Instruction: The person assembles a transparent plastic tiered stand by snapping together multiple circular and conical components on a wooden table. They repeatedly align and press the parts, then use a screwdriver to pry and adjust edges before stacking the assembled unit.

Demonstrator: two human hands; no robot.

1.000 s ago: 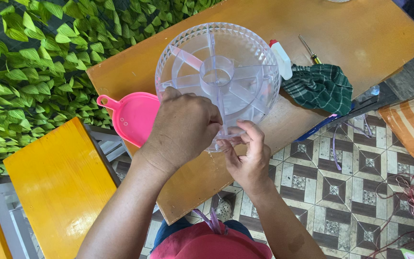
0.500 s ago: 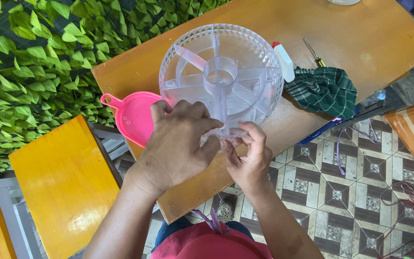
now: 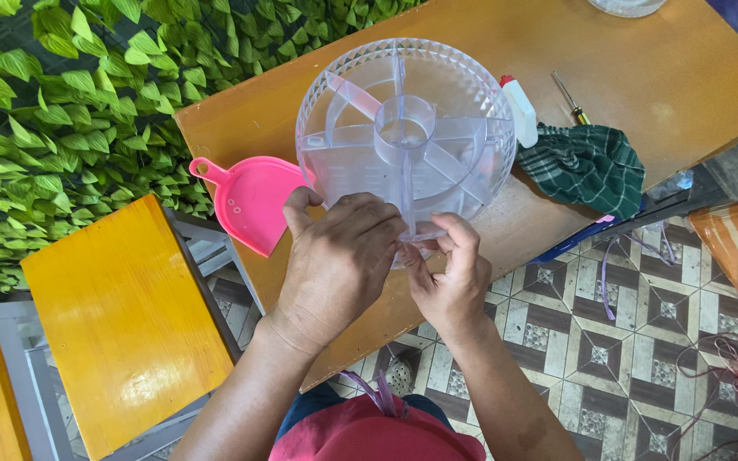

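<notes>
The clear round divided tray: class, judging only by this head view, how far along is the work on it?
Done: the clear divided tray sits on the wooden table, compartments empty. In hand: the left hand and right hand both work at its near rim; what they pinch is hidden. Left: the screwdriver and white bottle lie untouched.

Lighting: bright, even daylight; soft, weak shadows. Glare: pale sheen on table (image 3: 642,77) toward 1 o'clock, glints on clear tray (image 3: 406,137). Focus: sharp centrally, slight stretch at edges.

The left hand (image 3: 339,260) has been slid slightly rightward along the near rim of the clear round tray (image 3: 406,137), closer to the right hand (image 3: 450,277).
</notes>
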